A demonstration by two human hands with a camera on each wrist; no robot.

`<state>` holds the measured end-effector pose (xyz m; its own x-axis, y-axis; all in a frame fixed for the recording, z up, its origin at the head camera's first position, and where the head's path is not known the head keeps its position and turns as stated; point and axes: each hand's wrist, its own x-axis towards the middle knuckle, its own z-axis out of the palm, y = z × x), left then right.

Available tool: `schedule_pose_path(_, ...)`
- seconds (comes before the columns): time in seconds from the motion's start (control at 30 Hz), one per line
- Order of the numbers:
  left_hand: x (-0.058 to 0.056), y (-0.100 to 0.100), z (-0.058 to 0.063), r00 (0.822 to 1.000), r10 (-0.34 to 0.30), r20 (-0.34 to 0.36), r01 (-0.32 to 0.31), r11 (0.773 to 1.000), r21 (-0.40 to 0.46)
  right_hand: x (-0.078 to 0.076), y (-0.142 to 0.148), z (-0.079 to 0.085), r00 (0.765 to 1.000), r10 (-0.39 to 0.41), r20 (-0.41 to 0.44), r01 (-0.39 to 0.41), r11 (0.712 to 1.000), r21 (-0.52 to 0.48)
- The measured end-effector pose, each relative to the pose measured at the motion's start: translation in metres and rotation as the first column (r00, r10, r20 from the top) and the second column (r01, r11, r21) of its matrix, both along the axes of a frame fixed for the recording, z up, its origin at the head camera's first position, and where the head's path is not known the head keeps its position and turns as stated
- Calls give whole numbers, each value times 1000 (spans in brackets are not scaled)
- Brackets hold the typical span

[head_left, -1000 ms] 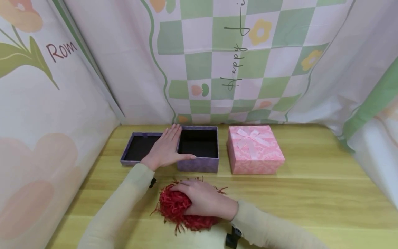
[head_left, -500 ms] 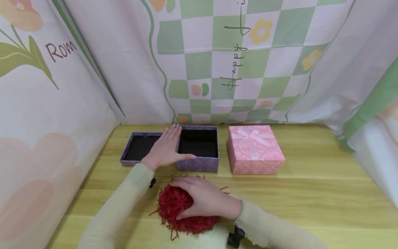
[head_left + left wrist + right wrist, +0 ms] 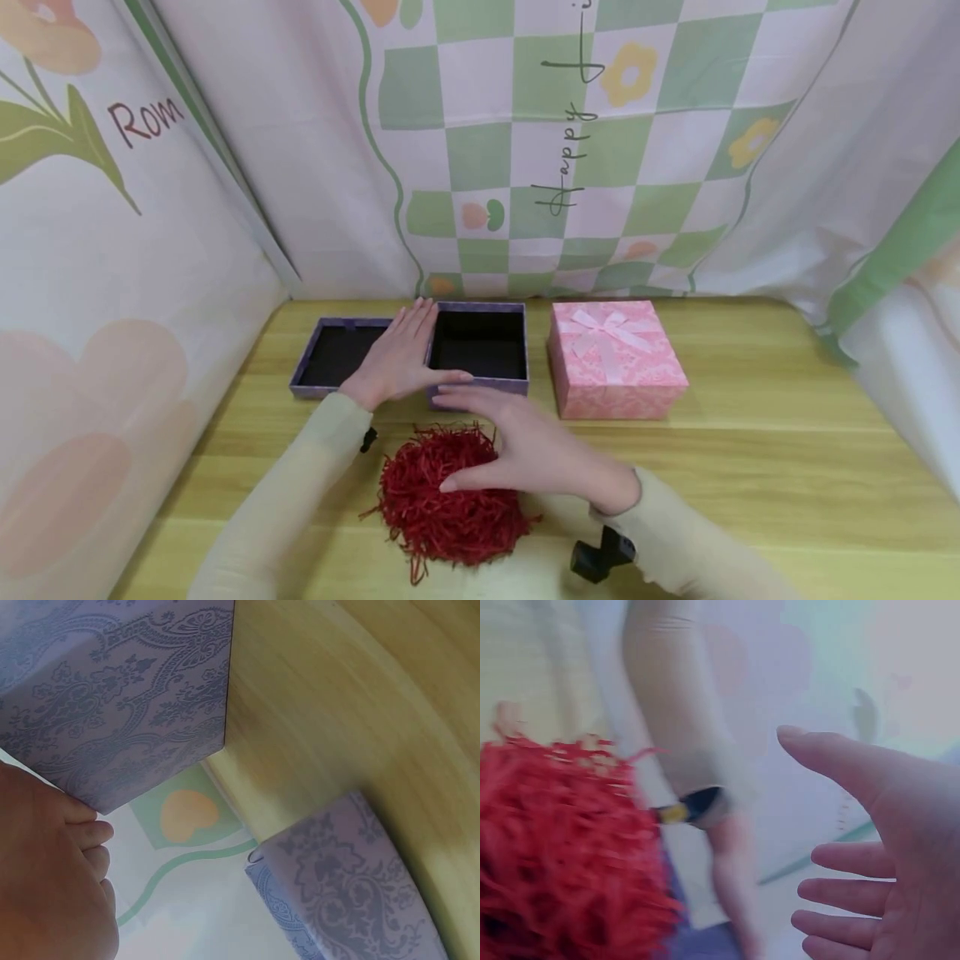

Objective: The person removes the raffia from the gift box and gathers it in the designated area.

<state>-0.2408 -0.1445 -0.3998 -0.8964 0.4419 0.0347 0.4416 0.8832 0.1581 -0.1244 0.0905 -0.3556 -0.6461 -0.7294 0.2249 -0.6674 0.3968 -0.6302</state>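
Note:
My left hand [image 3: 401, 354] lies flat along the left rim of a purple box [image 3: 480, 400], thumb stretched over its front rim. In the left wrist view its fingertips are right at the edge of the patterned box wall. A round heap of red shredded paper [image 3: 450, 517] sits on the table in front of the box. My right hand [image 3: 525, 442] is over the heap's right part, its fingers and thumb spread apart and nothing held. The right wrist view shows the red shreds apart from the spread fingers.
Left of the purple box lies its shallow lid [image 3: 322, 392], dark inside turned up. To the right stands a closed pink box [image 3: 615, 400] with a ribbon bow. A checked curtain [image 3: 480, 158] hangs behind the wooden table [image 3: 780, 467].
My right hand has let go of the red shredded paper and risen off it, moving up and right in the head view. The left hand has stayed on the box.

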Motion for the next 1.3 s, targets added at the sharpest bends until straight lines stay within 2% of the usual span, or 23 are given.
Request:
schedule_pose_path(0.13, 1, 0, 1, 1000, -4, 7, 4, 1000, -14, -4, 17, 14, 999, -31, -26, 28, 995, -98)
schedule_pose_path(0.27, 2, 1, 2, 1000, 10, 16, -10, 1000, 11, -11, 33, 24, 992, -106, -73, 95, 986, -139)
schedule_pose_path(0.47, 1, 3, 4, 999, 25, 38, -26, 999, 31, -25, 63, 30, 954, -272, -125, 252, 955, -154)
schedule_pose_path(0.7, 0, 1, 8, 997, 17, 77, -25, 995, 97, -39, 108, 26, 893, -446, -66, 430, 887, -168)
schedule_pose_path(0.87, 1, 0, 11, 995, 19, 102, -31, 992, 119, -45, 140, 24, 854, -520, 28, 518, 845, -133)
schedule_pose_path(1.03, 1, 1, 16, 994, 41, 104, -56, 987, 148, -50, 170, 16, 800, -589, 111, 599, 795, -98)
schedule_pose_path(1.1, 2, 4, 19, 995, 45, 92, -63, 976, 210, -52, 181, 12, 788, -602, 125, 614, 784, -93)
schedule_pose_path(1.17, 5, 12, 24, 996, 37, 78, -60, 949, 310, -53, 191, 8, 781, -611, 131, 623, 777, -91)
schedule_pose_path(1.23, 9, 24, 31, 997, 15, 69, -43, 902, 429, -54, 199, 4, 767, -628, 130, 639, 766, -73)
schedule_pose_path(1.3, 15, 39, 38, 997, -18, 75, -26, 839, 543, -55, 206, 2, 753, -644, 135, 654, 756, -44)
